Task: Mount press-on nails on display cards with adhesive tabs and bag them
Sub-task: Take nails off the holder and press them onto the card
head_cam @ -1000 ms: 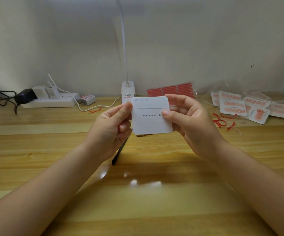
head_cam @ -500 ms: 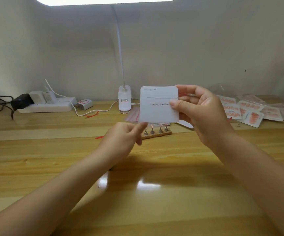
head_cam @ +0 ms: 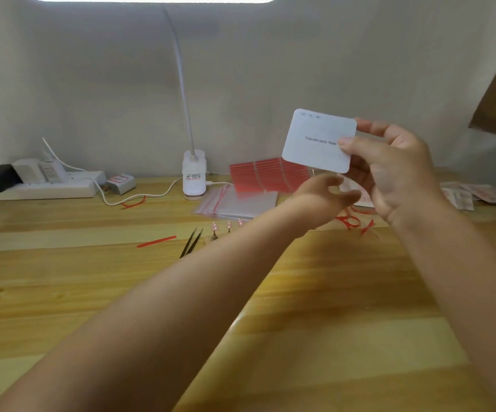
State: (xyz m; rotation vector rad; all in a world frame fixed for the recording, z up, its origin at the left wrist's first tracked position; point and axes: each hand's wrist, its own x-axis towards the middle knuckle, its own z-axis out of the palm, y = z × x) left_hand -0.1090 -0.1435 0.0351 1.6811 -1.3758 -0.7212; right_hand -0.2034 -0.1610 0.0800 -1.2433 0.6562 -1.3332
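- Table [head_cam: 62,292]: pale wood planks, spanning the whole near field.
- Adhesive tab sheet [head_cam: 266,173]: red, propped at the far edge against the wall, just right of the lamp base [head_cam: 194,179].
- Zip bags [head_cam: 238,202]: clear stack with red seals, flat, just in front of the tab sheet.
- Right hand [head_cam: 395,171]: raised right of centre; grip pinching the display card [head_cam: 319,141] by its right edge, thumb on the printed face.
- Left hand [head_cam: 327,197]: below the card, blurred; fingers loosely curled, holding nothing, not touching the card.
- Tweezers [head_cam: 191,242]: black, on the table left of the left forearm.

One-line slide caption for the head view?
Right hand holds up white rounded "Handmade Nail" card; left hand reaches beneath it over wooden desk.
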